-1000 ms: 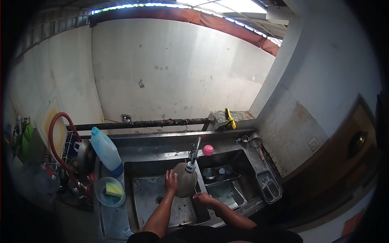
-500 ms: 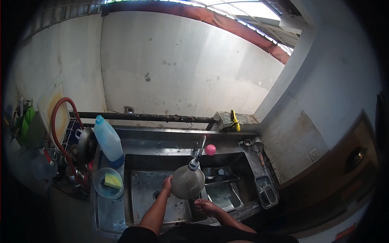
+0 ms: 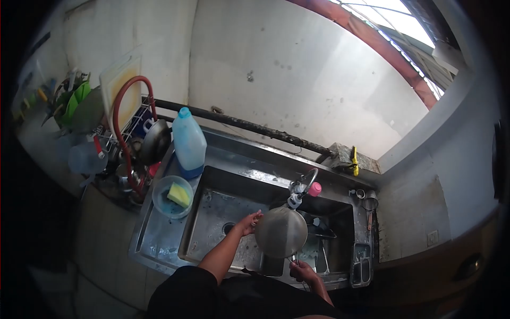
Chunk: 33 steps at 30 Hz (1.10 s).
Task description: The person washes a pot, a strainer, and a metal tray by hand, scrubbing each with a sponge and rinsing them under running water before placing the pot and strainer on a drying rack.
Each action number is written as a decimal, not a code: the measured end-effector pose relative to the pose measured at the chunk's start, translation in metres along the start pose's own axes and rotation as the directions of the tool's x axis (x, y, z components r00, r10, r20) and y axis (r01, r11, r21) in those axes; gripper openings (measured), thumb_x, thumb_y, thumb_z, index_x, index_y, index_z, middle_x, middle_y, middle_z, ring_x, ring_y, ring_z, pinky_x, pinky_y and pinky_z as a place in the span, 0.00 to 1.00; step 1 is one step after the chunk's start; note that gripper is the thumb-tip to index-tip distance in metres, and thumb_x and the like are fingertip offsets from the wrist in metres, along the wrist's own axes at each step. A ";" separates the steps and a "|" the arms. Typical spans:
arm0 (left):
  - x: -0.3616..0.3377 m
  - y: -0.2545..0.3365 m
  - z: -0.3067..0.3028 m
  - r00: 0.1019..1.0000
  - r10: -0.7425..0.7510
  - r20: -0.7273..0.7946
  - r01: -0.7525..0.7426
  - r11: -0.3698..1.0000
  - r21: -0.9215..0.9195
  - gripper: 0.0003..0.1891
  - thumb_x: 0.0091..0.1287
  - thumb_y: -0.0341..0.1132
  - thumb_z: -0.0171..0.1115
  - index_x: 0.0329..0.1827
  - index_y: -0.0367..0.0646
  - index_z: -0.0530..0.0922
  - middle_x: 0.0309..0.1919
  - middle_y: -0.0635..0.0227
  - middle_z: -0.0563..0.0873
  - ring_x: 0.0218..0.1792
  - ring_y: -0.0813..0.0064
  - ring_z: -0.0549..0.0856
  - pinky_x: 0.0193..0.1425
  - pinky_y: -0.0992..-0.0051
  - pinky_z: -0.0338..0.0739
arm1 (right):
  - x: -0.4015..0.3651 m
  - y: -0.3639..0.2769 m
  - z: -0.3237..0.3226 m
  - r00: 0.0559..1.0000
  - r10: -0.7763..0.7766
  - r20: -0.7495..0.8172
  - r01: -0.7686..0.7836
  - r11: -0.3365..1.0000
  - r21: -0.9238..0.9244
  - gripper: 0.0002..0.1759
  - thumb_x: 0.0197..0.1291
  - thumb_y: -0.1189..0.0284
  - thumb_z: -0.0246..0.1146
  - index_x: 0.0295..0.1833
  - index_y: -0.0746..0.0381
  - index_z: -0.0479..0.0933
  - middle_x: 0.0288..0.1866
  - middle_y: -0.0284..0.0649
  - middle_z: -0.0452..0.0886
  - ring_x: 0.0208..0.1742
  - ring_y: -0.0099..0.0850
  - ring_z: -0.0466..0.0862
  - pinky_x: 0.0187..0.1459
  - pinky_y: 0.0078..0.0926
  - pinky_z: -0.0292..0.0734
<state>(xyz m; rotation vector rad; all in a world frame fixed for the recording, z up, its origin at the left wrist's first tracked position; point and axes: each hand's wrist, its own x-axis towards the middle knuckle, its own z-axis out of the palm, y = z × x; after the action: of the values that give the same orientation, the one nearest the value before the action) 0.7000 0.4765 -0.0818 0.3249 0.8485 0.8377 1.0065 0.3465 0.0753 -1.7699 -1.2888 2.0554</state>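
A round, greyish mesh strainer (image 3: 281,233) is held over the sink, under the faucet (image 3: 295,199). My right hand (image 3: 304,271) is closed around its thin wire handle at the near side. My left hand (image 3: 248,223) is at the strainer's left rim, fingers stretched out and apart; whether they touch the rim is hard to tell. Beneath the strainer lies the divider between the left basin (image 3: 212,212) and the right basin, mostly hidden. A dark pan (image 3: 322,228) and a rectangular tray (image 3: 320,257) with water sit in the right basin.
On the left ledge are a bowl (image 3: 162,198) with a yellow sponge (image 3: 178,195) and a blue-white bottle (image 3: 189,141). A dish rack with pots and a red hose (image 3: 118,119) is further left. A pink cup (image 3: 315,189) stands behind the faucet; a yellow-handled brush (image 3: 355,161) rests on the ledge.
My view has turned, so the scene sits further right and tilted. My left hand's fingers have loosened from the strainer's rim and straightened. My right hand keeps hold of the handle.
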 end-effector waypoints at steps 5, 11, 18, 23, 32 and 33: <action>-0.026 0.042 0.024 0.998 -0.004 -0.056 0.028 0.892 0.451 0.41 0.65 0.73 0.50 0.61 0.44 0.80 0.55 0.57 0.84 0.52 0.60 0.84 0.60 0.62 0.75 | -0.019 -0.047 0.031 0.980 -0.132 0.148 0.185 0.874 -0.449 0.13 0.75 0.59 0.52 0.46 0.57 0.73 0.24 0.27 0.67 0.20 0.17 0.62 0.19 0.20 0.58; 0.080 0.004 0.022 0.927 0.375 -0.018 -0.219 0.581 0.784 0.41 0.61 0.73 0.54 0.53 0.41 0.82 0.47 0.50 0.86 0.51 0.53 0.85 0.59 0.59 0.76 | 0.072 0.064 0.014 0.963 -0.261 0.068 0.250 0.771 -0.585 0.14 0.75 0.63 0.53 0.46 0.63 0.76 0.29 0.34 0.78 0.26 0.24 0.75 0.29 0.25 0.72; 0.047 -0.004 0.051 0.634 0.755 -0.169 -0.367 0.486 0.793 0.37 0.57 0.62 0.67 0.59 0.40 0.77 0.58 0.46 0.79 0.64 0.49 0.76 0.68 0.59 0.69 | 0.120 0.087 0.001 0.789 -0.514 -0.337 0.122 0.669 -0.734 0.16 0.67 0.65 0.61 0.40 0.71 0.80 0.32 0.54 0.84 0.37 0.44 0.86 0.40 0.41 0.76; 0.006 0.010 0.020 0.742 0.581 -0.333 -0.377 0.773 0.510 0.48 0.57 0.42 0.71 0.78 0.42 0.53 0.71 0.49 0.68 0.70 0.54 0.70 0.72 0.63 0.67 | 0.147 0.025 0.013 0.824 -0.443 -0.353 0.355 0.890 -0.287 0.07 0.61 0.75 0.69 0.35 0.62 0.76 0.29 0.28 0.76 0.32 0.17 0.74 0.36 0.21 0.69; -0.039 0.060 -0.013 0.757 0.579 -0.302 -0.578 0.809 0.102 0.40 0.51 0.16 0.52 0.73 0.44 0.65 0.65 0.63 0.76 0.65 0.69 0.75 0.66 0.71 0.71 | 0.179 -0.056 0.025 0.930 -0.353 -0.099 0.366 0.916 0.168 0.11 0.60 0.75 0.70 0.38 0.56 0.72 0.30 0.26 0.74 0.29 0.18 0.76 0.31 0.21 0.74; -0.039 0.064 -0.015 0.709 0.645 -0.286 -0.655 0.752 0.073 0.38 0.53 0.15 0.51 0.73 0.42 0.65 0.66 0.64 0.75 0.66 0.69 0.74 0.67 0.71 0.70 | 0.182 -0.062 0.022 0.930 -0.364 -0.040 0.366 0.929 0.055 0.09 0.62 0.71 0.69 0.39 0.58 0.74 0.27 0.27 0.74 0.27 0.18 0.75 0.29 0.20 0.70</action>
<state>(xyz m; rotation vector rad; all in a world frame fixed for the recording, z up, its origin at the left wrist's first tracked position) 0.6409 0.4869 -0.0344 0.4918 1.0102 1.6011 0.9073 0.4831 -0.0201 -1.3984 -1.4053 1.8326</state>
